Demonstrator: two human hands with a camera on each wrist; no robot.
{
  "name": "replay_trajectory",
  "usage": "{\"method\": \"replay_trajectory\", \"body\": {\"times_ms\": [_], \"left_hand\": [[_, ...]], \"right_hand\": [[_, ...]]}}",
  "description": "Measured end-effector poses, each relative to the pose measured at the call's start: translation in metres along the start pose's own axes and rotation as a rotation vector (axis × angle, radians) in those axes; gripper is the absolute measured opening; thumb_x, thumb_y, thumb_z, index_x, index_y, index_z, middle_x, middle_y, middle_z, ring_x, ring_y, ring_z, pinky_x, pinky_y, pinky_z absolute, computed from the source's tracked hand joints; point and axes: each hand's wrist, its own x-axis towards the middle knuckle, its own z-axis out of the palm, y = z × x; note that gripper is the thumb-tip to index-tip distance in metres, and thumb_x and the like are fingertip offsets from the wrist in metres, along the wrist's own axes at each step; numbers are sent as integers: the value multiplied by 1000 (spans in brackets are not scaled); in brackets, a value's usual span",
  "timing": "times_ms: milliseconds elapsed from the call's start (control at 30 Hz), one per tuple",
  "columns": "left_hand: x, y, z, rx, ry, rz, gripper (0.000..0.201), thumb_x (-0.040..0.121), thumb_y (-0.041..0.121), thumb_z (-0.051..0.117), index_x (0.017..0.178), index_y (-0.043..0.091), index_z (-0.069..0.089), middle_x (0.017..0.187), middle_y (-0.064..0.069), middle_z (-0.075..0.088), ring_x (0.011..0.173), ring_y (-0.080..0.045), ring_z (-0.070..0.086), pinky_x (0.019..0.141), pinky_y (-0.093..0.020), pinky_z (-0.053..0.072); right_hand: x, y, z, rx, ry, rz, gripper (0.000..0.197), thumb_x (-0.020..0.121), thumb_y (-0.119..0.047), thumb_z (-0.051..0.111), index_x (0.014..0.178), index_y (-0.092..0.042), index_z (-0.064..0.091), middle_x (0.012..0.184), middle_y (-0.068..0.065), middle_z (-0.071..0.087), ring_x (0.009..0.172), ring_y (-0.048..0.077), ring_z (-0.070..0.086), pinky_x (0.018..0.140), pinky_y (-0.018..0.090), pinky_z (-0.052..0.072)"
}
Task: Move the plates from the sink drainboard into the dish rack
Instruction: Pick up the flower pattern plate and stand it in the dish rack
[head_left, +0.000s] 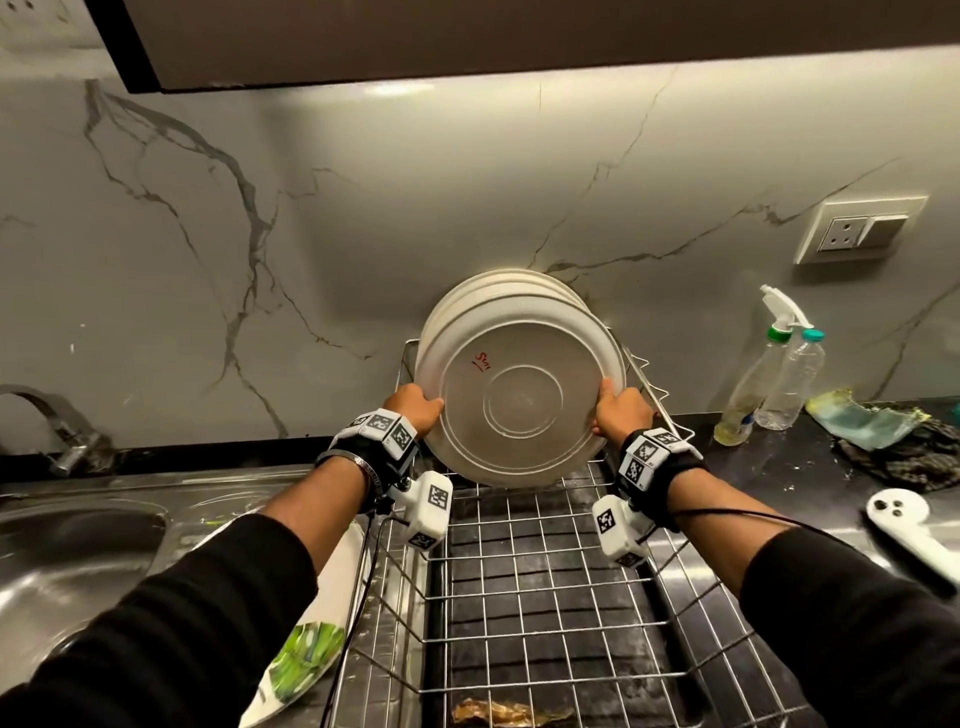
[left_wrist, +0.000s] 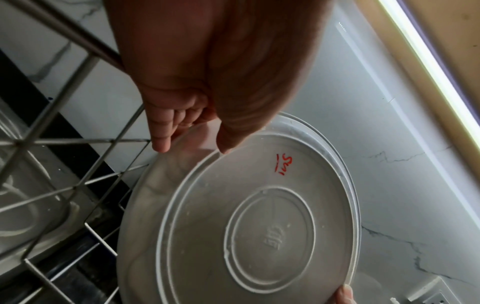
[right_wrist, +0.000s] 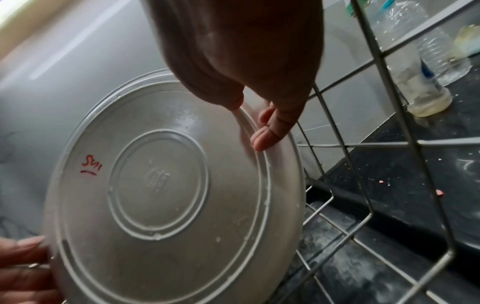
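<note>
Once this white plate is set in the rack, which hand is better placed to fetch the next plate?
Left, probably. The green-patterned plate lies on the drainboard under the left forearm, left of the dish rack. The right hand would have to cross over the rack.

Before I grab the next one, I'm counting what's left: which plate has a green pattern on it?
The plate lying on the drainboard left of the rack. The white plate in both hands and those behind it are plain.

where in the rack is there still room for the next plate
The dish rack is bare from the held plate forward to its near rim. The back, by the wall, is crowded with standing plates. Both hands, left and right, flank the held plate.
</note>
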Motion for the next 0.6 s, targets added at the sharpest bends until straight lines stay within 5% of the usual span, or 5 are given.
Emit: {"method": "replay_trajectory", "body": {"times_ms": [133,267,400,600], "left_hand": [[0,1,4,26,-4,-3,40,95,30,50,109,-5,62,114,-23,66,104,-39,62,76,-33,42],[0,2,5,61,-23,-7,41,95,31,50,110,-6,63,116,-23,65,107,-38,62,80,-34,44],[0,3,6,50,-19,-5,38,94,27,51,110,-5,62,116,-24,65,106,-38,62,78,-34,44],[-2,7,6,31,-49,-17,38,91,25,55,113,-4,62,118,-22,65,107,-37,62,76,-32,43]], "right_hand": [[-14,-9,-8,-36,-20,-24,97,71,-75,18,101,4,66,97,26,73,90,40,71,90,44,56],[-2,-2,-4,-32,-24,-24,108,60,-82,14,100,4,66,96,26,73,88,40,72,86,47,58],[-24,-14,-17,-86,-35,-27,91,79,-71,23,103,6,66,99,26,72,91,41,71,88,47,56],[-40,-24,-23,-70,-35,-1,73,88,-59,42,115,7,60,114,28,67,99,46,67,85,53,57]]}}
